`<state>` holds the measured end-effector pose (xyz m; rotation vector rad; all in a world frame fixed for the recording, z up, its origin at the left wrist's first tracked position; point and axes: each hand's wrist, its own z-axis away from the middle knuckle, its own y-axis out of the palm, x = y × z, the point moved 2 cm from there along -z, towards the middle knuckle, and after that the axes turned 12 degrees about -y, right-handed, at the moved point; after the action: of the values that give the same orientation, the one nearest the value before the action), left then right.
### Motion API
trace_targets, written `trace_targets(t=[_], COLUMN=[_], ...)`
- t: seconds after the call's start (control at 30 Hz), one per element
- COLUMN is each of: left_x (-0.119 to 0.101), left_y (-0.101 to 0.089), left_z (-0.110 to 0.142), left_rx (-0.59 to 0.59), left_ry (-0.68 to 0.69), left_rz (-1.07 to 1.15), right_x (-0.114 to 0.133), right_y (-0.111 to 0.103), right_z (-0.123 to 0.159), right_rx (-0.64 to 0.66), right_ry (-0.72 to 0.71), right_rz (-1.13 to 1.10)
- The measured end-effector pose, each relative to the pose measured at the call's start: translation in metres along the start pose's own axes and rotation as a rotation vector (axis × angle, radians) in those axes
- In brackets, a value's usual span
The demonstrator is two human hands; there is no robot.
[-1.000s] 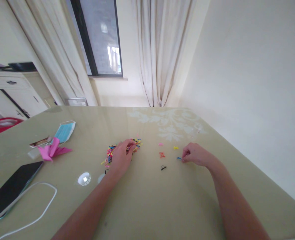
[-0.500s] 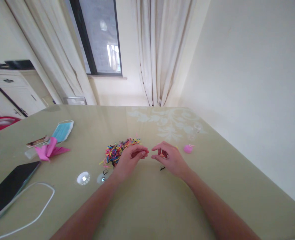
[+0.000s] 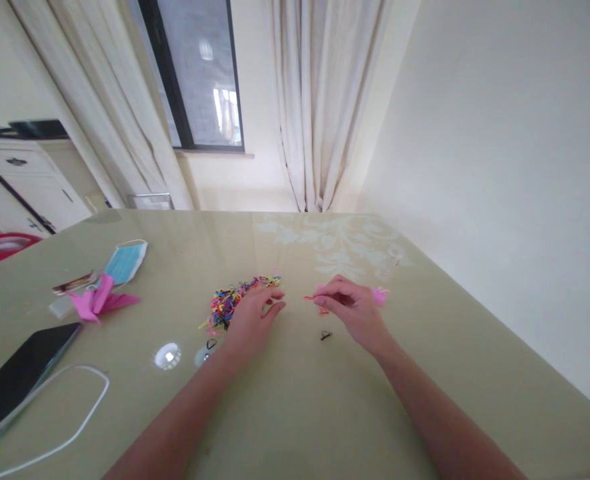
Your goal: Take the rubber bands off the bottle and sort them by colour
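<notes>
My right hand (image 3: 355, 310) pinches a small red rubber band (image 3: 309, 298), its end sticking out to the left of the fingertips. My left hand (image 3: 255, 317) is held with thumb and fingers apart and nothing between them, at the right edge of a pile of small coloured rubber bands (image 3: 225, 303), partly covering it. Under and beside my right fingers lie orange-red bands (image 3: 323, 311) and a bit of pink. A black band (image 3: 326, 335) rests nearer to me. Just beyond my right hand a pink thing (image 3: 379, 296) is partly hidden.
To the left lie a pink folded paper shape (image 3: 99, 301), a blue face mask (image 3: 127, 262), a dark phone (image 3: 25, 373) and a white cable (image 3: 92, 407). A stray black band (image 3: 211, 344) lies below the pile. A wall (image 3: 515, 200) borders the table's right side.
My right hand left a blue band at the right and came to the middle. My left hand lifted from the pile with something red; the red band is now in my right fingers, and the left hand drew back.
</notes>
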<state>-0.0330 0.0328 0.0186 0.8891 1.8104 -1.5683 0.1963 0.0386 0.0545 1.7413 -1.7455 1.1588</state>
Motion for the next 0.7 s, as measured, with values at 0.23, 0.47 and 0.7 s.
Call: trace_targets(t=[0.23, 0.47, 0.7], left_x=[0.014, 0.012, 0.018], left_y=[-0.003, -0.005, -0.002], left_z=[-0.002, -0.004, -0.006], left_rx=[-0.099, -0.066, -0.1], left_ry=[0.066, 0.025, 0.029], left_rz=[-0.576, -0.648, -0.728], right_x=[0.008, 0.005, 0.001], right_y=[-0.004, -0.008, -0.015], right_z=[-0.003, -0.004, -0.006], right_rx=[-0.078, -0.092, -0.104], right_ry=[0.06, 0.044, 0.03], right_rz=[-0.167, -0.162, -0.159])
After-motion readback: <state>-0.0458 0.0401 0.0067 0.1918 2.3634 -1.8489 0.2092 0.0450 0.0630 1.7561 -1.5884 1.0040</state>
